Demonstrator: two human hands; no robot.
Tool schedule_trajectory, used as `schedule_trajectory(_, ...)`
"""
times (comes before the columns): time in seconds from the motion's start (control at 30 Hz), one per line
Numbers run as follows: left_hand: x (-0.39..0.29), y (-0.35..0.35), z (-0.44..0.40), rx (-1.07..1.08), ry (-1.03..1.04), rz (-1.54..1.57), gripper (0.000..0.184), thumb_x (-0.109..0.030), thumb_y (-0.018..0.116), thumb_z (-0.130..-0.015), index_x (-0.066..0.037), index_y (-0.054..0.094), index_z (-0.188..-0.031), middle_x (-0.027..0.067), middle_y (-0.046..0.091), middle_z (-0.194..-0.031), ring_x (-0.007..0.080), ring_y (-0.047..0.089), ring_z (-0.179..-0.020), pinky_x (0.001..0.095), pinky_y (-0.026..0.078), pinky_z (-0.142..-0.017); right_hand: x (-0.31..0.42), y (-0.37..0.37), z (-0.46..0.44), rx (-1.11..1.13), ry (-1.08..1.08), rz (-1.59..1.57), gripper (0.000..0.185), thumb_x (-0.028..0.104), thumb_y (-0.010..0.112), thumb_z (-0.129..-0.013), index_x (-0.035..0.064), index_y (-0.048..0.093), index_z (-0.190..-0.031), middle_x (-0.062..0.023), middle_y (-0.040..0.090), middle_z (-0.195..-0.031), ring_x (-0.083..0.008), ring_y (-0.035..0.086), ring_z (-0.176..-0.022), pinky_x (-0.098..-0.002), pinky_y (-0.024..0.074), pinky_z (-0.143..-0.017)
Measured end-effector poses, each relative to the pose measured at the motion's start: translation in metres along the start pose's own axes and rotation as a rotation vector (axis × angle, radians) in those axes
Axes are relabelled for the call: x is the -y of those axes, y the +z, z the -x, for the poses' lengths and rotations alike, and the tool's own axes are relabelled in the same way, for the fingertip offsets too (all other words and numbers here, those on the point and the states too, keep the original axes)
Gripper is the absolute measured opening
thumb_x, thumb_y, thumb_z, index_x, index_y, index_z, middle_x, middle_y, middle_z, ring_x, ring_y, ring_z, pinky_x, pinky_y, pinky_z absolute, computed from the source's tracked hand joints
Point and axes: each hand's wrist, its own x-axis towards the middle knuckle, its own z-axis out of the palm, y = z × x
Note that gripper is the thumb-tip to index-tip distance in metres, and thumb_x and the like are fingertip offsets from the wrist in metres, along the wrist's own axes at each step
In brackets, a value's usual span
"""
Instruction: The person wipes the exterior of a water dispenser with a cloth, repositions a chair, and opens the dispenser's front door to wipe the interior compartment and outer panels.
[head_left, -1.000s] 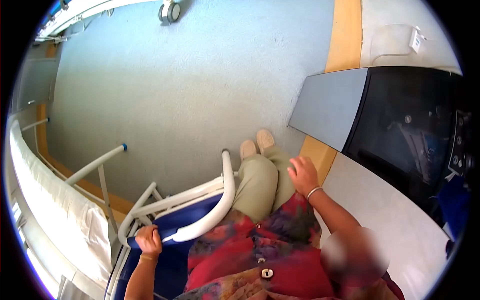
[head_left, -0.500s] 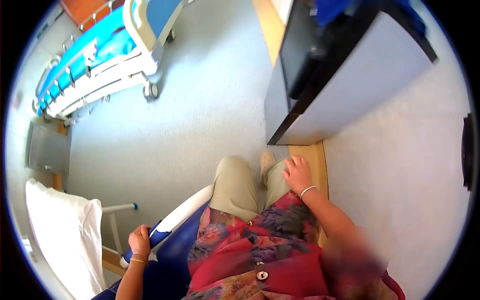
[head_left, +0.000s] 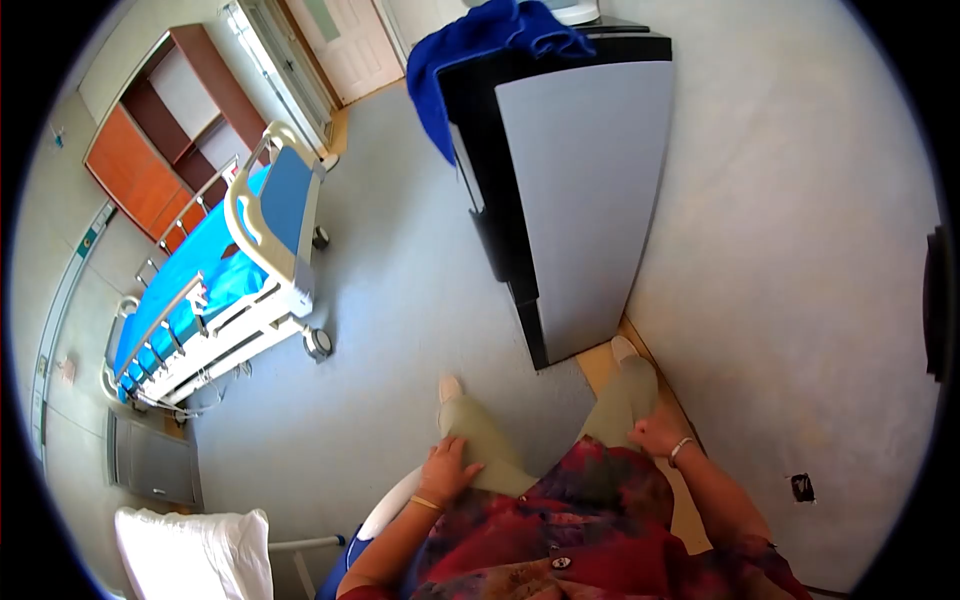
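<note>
Quietly, the left hand (head_left: 449, 471) lies with fingers spread on pale green trousers (head_left: 490, 440) at lower centre, near a white armrest (head_left: 391, 507); the right hand (head_left: 659, 433) rests at the other leg, its fingers too unclear to tell. Seemingly a seated pause; any reach would call for lifting a hand clear.

You are resting left hand (head_left: 450, 470) on left thigh (head_left: 500, 452), no longer gripping armrest (head_left: 388, 512); you are spreading shoes (head_left: 450, 388) apart; door (head_left: 345, 45) is coming into view.
</note>
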Motion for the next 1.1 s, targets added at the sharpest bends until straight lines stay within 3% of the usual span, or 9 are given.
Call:
schedule_trajectory(0.23, 0.03, 0.033, -0.01, -0.138, -0.072, 0.074, 0.024, -0.025, 0.062, -0.075, -0.007, 0.058, -0.09, 0.0122, 0.058, -0.086, 0.0318, 0.053, -0.084, 0.0413, 0.043, -0.076, 0.023, 0.001, 0.04, 0.607, -0.433, 0.274, 0.027, 0.029, 0.048, -0.079, 0.005, 0.06, -0.076, -0.0136, 0.061, -0.072, -0.0281, 0.058, -0.069, -0.0391, 0.043, -0.064)
schedule_trajectory(0.47, 0.006, 0.055, -0.047, -0.236, -0.07, 0.221, 0.013, -0.02, 0.06, -0.077, -0.008, 0.059, -0.082, 0.0132, 0.058, -0.077, 0.0323, 0.054, -0.078, 0.0431, 0.043, -0.069, 0.067, -0.016, -0.018, 0.293, -0.427, 0.345, 0.021, 0.026, 0.049, -0.08, 0.0093, 0.06, -0.086, -0.015, 0.061, -0.081, -0.0328, 0.058, -0.078, -0.0401, 0.0448, -0.07)
schedule_trajectory(0.57, -0.013, 0.043, -0.062, -0.191, -0.13, 0.188, 0.016, -0.02, 0.056, -0.081, -0.005, 0.057, -0.081, 0.0158, 0.058, -0.077, 0.0339, 0.055, -0.078, 0.0431, 0.044, -0.068, 0.044, 0.013, -0.048, -0.024, -0.318, -0.299, 0.02, 0.026, 0.051, -0.08, 0.0095, 0.06, -0.087, -0.0132, 0.062, -0.082, -0.0314, 0.059, -0.076, -0.0398, 0.0452, -0.068)
schedule_trajectory(0.63, -0.02, 0.017, -0.063, 0.144, -0.129, 0.448, 0.023, -0.024, 0.049, -0.085, -0.002, 0.054, -0.081, 0.0186, 0.058, -0.077, 0.0364, 0.056, -0.077, 0.0422, 0.044, -0.068, 0.04, 0.019, -0.049, -0.181, -0.309, -0.237, 0.021, 0.026, 0.051, -0.08, 0.009, 0.06, -0.087, -0.0123, 0.062, -0.081, -0.0304, 0.059, -0.076, -0.0389, 0.046, -0.068)
schedule_trajectory(0.7, 0.003, 0.021, -0.046, 0.313, 0.411, 0.371, 0.029, -0.028, 0.045, -0.087, -0.001, 0.054, -0.081, 0.0206, 0.058, -0.076, 0.038, 0.056, -0.075, 0.041, 0.045, -0.068, 0.029, 0.019, -0.046, -0.205, -0.332, -0.127, 0.021, 0.026, 0.052, -0.08, 0.0088, 0.06, -0.088, -0.0122, 0.062, -0.082, -0.0305, 0.059, -0.076, -0.0384, 0.0463, -0.068)
schedule_trajectory(0.8, -0.056, -0.037, -0.028, 0.819, 0.084, 0.165, 0.028, -0.029, 0.045, -0.085, -0.004, 0.057, -0.084, 0.0199, 0.059, -0.078, 0.0372, 0.056, -0.076, 0.0418, 0.045, -0.069, 0.001, 0.017, -0.042, -0.28, -0.336, -0.095, 0.021, 0.025, 0.052, -0.08, 0.0083, 0.06, -0.089, -0.0122, 0.063, -0.084, -0.0306, 0.059, -0.077, -0.0376, 0.0468, -0.069)
schedule_trajectory(0.9, -0.042, -0.029, -0.032, 0.891, 0.264, -0.062, 0.024, -0.028, 0.046, -0.083, -0.006, 0.058, -0.086, 0.0187, 0.059, -0.08, 0.0354, 0.057, -0.076, 0.0422, 0.045, -0.07, -0.009, 0.004, -0.038, -0.355, -0.323, -0.234, 0.021, 0.025, 0.053, -0.08, 0.008, 0.06, -0.089, -0.0124, 0.063, -0.084, -0.0307, 0.059, -0.078, -0.0369, 0.0471, -0.07)
schedule_trajectory(1.0, -0.005, -0.031, -0.048, 0.733, 0.264, 0.0, 0.023, -0.027, 0.048, -0.081, -0.007, 0.058, -0.085, 0.0168, 0.06, -0.078, 0.0355, 0.057, -0.073, 0.0435, 0.045, -0.068, 0.005, 0.001, -0.042, -0.363, -0.325, -0.295, 0.02, 0.024, 0.053, -0.08, 0.0078, 0.061, -0.089, -0.0126, 0.063, -0.085, -0.0306, 0.059, -0.078, -0.0362, 0.0472, -0.07)
schedule_trajectory(1.1, 0.008, -0.068, -0.053, 0.103, -0.006, 0.192, 0.023, -0.029, 0.052, -0.08, -0.008, 0.059, -0.082, 0.0154, 0.061, -0.074, 0.0373, 0.057, -0.07, 0.0454, 0.046, -0.064, 0.022, 0.012, -0.048, -0.319, -0.282, -0.227, 0.019, 0.022, 0.053, -0.081, 0.0069, 0.062, -0.089, -0.0129, 0.063, -0.085, -0.0298, 0.06, -0.078, -0.0359, 0.0469, -0.071)
